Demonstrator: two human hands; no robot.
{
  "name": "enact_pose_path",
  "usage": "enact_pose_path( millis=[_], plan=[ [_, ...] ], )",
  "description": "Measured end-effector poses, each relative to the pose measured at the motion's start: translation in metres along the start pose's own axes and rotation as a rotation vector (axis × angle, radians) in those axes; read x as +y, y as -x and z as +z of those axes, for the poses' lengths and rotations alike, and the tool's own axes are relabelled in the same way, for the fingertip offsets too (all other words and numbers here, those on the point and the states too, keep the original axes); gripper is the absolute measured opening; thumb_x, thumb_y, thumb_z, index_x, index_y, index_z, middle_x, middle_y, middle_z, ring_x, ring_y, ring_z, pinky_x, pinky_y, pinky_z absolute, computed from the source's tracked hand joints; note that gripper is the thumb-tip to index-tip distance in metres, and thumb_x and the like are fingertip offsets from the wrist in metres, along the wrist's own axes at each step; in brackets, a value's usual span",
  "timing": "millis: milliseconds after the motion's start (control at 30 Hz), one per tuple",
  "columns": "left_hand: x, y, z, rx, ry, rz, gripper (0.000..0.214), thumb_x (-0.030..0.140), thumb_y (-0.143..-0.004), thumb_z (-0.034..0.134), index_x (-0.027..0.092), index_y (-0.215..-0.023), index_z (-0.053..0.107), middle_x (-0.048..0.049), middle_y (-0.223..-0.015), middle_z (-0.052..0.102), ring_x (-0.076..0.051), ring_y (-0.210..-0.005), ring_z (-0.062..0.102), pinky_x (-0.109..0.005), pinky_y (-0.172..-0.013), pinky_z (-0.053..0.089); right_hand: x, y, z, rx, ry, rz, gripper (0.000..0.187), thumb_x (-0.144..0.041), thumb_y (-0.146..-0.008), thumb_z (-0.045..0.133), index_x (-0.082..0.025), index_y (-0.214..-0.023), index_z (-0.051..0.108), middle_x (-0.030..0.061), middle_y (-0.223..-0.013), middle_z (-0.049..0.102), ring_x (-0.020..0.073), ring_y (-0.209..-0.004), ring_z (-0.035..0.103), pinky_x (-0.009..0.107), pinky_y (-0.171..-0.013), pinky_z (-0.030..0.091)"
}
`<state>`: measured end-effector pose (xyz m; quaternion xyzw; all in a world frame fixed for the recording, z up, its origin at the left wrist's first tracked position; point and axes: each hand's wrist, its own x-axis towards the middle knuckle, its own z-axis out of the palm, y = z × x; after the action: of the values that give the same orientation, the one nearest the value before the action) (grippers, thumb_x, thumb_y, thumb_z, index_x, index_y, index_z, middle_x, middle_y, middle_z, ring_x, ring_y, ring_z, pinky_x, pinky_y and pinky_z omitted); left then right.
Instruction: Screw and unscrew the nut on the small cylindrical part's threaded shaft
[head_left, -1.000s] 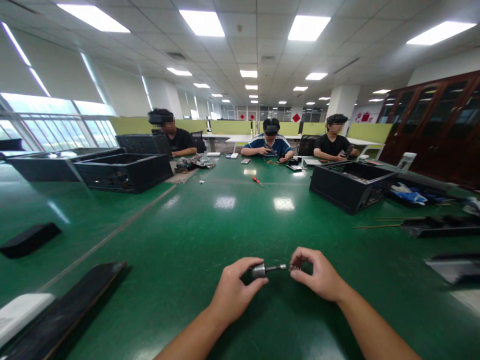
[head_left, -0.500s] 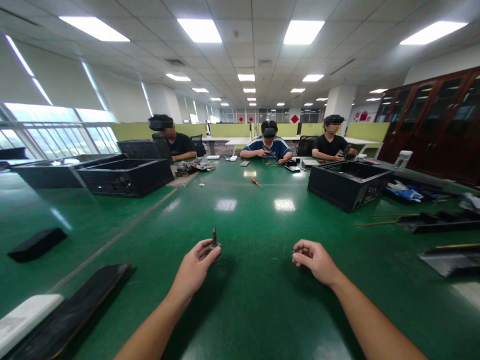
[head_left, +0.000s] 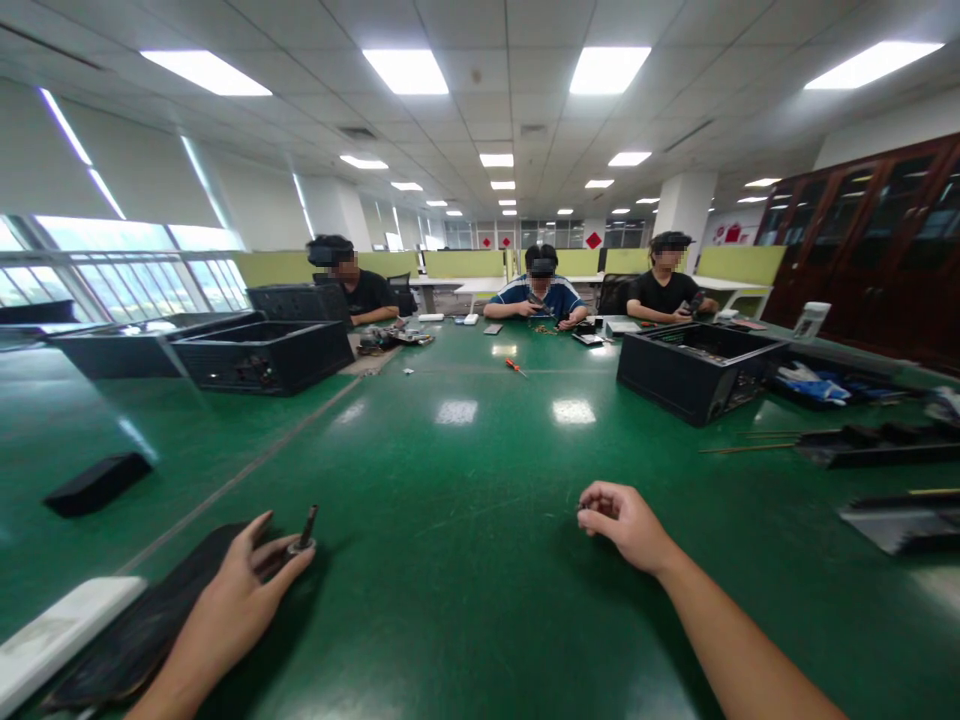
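My left hand (head_left: 240, 590) is low at the left and grips a small metal screwdriver bit holder (head_left: 305, 532), whose shaft points up, right beside a flat black panel (head_left: 135, 625) on the green table (head_left: 465, 520). My right hand (head_left: 626, 522) hovers over the table at centre right. Its fingers are pinched together on something tiny and dark that I cannot make out.
Open black computer cases stand at the left (head_left: 262, 355) and right (head_left: 694, 370). Black panels lie at the right edge (head_left: 900, 520), and a small black block (head_left: 97, 482) lies at the left. Three people sit at the far end. An orange screwdriver (head_left: 514, 366) lies mid-table.
My hands were together at the centre on the metal tool. The left hand has carried it away to the lower left, near the black panel. The right hand stayed roughly in place.
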<state>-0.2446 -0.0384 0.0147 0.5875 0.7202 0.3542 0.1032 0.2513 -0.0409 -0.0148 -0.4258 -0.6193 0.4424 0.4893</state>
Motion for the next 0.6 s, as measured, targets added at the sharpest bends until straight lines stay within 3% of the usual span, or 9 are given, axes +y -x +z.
enact_pose_path(
  millis=[100,200,367,467,533,600],
  plan=[
    [-0.011,0.002,-0.001,-0.055,0.115,-0.089,0.079,0.045,-0.075,0.068,0.021,-0.142,0.033,-0.0126,-0.116,0.074,-0.036,-0.115,0.065,-0.053,-0.105,0.047,0.0,0.0,-0.002,0.006,-0.034,0.001,0.022,-0.035,-0.078,0.071,-0.015,-0.084,0.063,0.0012,-0.067,0.065,0.0151,-0.06,0.06,0.029,-0.062,0.046],
    [-0.013,0.004,0.002,-0.013,0.271,-0.086,0.077,0.039,-0.073,0.068,0.025,-0.141,0.035,-0.0124,-0.122,0.07,-0.036,-0.118,0.064,-0.051,-0.101,0.051,0.0,0.0,-0.004,0.012,-0.064,0.007,0.024,-0.037,-0.078,0.073,-0.015,-0.084,0.063,0.0018,-0.068,0.067,0.015,-0.061,0.06,0.029,-0.062,0.046],
    [0.008,0.011,0.0,0.036,0.221,-0.05,0.083,0.043,-0.07,0.068,0.018,-0.142,0.035,-0.0147,-0.115,0.071,-0.039,-0.114,0.065,-0.053,-0.093,0.057,-0.001,0.0,-0.001,0.008,-0.114,0.021,0.027,-0.037,-0.075,0.077,-0.014,-0.085,0.067,0.0022,-0.066,0.068,0.0136,-0.057,0.06,0.027,-0.059,0.047],
    [0.032,0.024,-0.005,0.241,0.038,0.147,0.089,0.05,-0.07,0.071,0.019,-0.145,0.036,-0.0151,-0.126,0.065,-0.041,-0.114,0.064,-0.057,-0.097,0.054,-0.005,0.003,0.007,-0.03,-0.158,0.044,0.03,-0.037,-0.077,0.076,-0.011,-0.09,0.071,0.0032,-0.063,0.069,0.0126,-0.051,0.059,0.026,-0.053,0.046],
    [0.054,0.037,-0.002,0.346,-0.029,0.407,0.07,0.048,-0.074,0.072,0.027,-0.137,0.049,-0.0088,-0.124,0.066,-0.036,-0.11,0.067,-0.055,-0.102,0.051,-0.007,0.006,0.016,-0.112,-0.265,0.081,0.03,-0.035,-0.075,0.079,-0.01,-0.09,0.073,0.0042,-0.063,0.07,0.0128,-0.051,0.061,0.025,-0.051,0.046],
    [0.084,0.051,0.01,0.264,0.011,0.693,0.049,0.04,-0.079,0.072,0.034,-0.126,0.06,-0.0031,-0.116,0.07,-0.028,-0.102,0.07,-0.046,-0.099,0.055,-0.009,0.011,0.025,-0.213,-0.393,0.116,0.03,-0.031,-0.073,0.082,-0.01,-0.094,0.075,0.0056,-0.066,0.072,0.0131,-0.054,0.064,0.024,-0.053,0.049]
  ],
)
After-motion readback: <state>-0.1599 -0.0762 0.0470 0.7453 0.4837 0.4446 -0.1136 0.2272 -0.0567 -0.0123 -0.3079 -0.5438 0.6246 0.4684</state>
